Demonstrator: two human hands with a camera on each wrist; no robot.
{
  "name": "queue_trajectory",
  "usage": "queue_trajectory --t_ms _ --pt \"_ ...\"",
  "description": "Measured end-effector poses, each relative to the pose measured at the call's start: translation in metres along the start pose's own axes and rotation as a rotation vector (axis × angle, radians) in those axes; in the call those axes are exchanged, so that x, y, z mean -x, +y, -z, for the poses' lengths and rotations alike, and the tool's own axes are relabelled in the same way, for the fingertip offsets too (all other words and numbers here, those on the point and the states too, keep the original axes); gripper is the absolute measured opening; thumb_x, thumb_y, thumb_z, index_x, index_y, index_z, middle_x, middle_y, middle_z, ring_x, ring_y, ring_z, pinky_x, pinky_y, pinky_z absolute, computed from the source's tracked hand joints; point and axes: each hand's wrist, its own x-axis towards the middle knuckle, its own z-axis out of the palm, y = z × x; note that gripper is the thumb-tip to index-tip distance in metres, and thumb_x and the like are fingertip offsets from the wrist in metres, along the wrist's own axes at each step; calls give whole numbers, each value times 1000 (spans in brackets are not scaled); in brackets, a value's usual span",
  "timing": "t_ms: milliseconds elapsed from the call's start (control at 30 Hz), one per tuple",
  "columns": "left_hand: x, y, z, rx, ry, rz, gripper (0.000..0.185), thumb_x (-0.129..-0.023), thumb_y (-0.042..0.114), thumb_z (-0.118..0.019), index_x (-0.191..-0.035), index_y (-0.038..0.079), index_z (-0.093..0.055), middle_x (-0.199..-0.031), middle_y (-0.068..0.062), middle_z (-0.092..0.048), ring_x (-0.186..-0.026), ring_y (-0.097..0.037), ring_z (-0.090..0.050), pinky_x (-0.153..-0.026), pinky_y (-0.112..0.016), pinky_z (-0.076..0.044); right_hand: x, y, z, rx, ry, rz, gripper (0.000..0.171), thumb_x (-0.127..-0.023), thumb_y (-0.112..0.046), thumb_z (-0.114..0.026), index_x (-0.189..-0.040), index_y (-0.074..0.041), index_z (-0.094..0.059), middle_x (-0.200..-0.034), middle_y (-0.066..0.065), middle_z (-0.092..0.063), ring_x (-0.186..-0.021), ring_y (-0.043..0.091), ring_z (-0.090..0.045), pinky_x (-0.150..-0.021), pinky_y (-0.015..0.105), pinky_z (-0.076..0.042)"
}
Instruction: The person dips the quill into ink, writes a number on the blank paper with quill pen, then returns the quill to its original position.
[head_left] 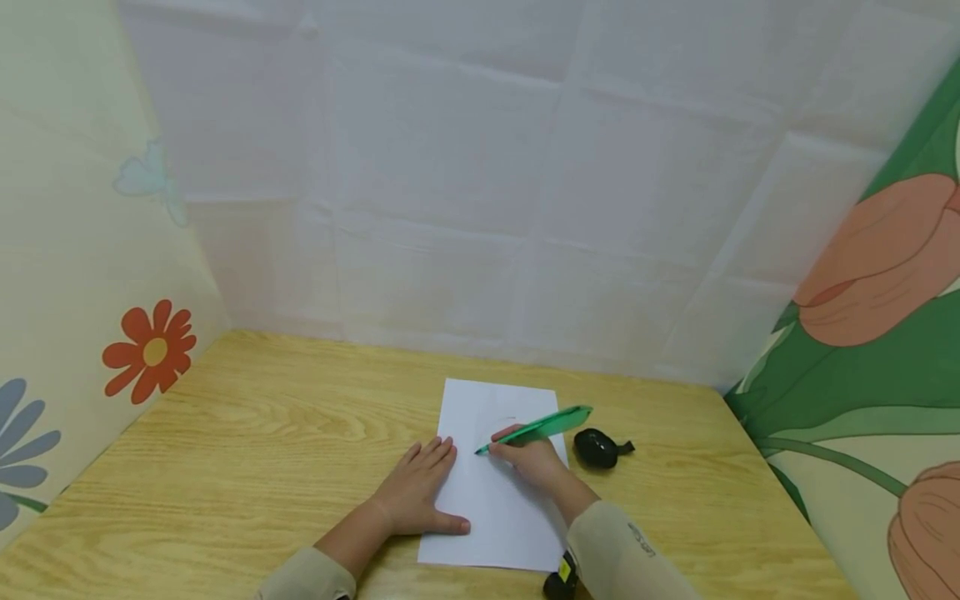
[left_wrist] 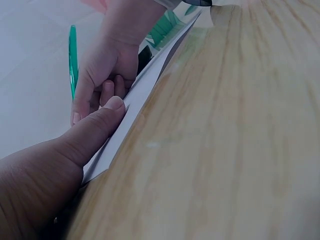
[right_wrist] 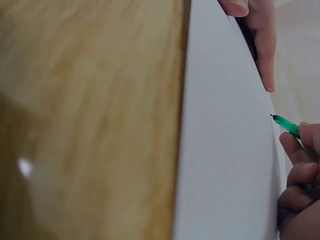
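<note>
Paper [head_left: 495, 500], one white sheet, lies flat on the wooden counter [head_left: 262, 450], its long side running away from the person. The left hand [head_left: 416, 492] rests on the sheet's left edge, palm down, fingers straight and close together, the thumb stretched along the paper toward the near end; the left wrist view shows that thumb pressing flat on the sheet's edge. The right hand [head_left: 534, 458] sits on the right half of the sheet, its fingers curled round a green pen [head_left: 536, 429] and pinching it near the tip. The pen slants up and to the right, with its point down on the paper about the middle of the sheet, just beside the left fingertips. A faint curved line shows on the paper above the pen's point. A small black object [head_left: 597, 447] lies on the counter just beside the sheet's right edge, near the right hand.
</note>
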Motion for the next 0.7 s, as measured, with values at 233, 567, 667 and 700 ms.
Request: queue_trajectory --t_ms 233,567,667,700 --pt "1 0 0 6 5 -2 115 -74 74 -66 -151 -4 -31 -161 -19 -27 -151 -36 -19 -122 -56 -15 5 0 -1 -3 -14 20 21 -88 -26 -73 -102 -11 -73 -103 3 -73 -96 14 -62 -91 41 -49" --pt "1 0 0 7 11 -1 115 -74 73 -66 -150 -4 -31 -160 -18 -27 -151 -35 -19 -122 -56 -15 10 -1 0 6 -31 5 22 -88 -28 -73 -103 -12 -73 -105 3 -73 -96 15 -62 -93 44 -49" --pt "1 0 0 10 12 -3 115 -74 73 -67 -150 -4 -30 -161 -19 -27 -151 -35 -19 -122 -56 -15 11 -1 0 7 -30 4 22 -88 -28 -73 -103 -12 -73 -104 3 -73 -96 15 -62 -92 43 -49" --pt "1 0 0 12 12 -4 115 -74 73 -67 -150 -4 -31 -161 -19 -26 -151 -35 -19 -122 -56 -15 11 -1 0 10 -29 8 22 -88 -28 -73 -103 -12 -73 -104 3 -73 -96 15 -62 -92 42 -49"
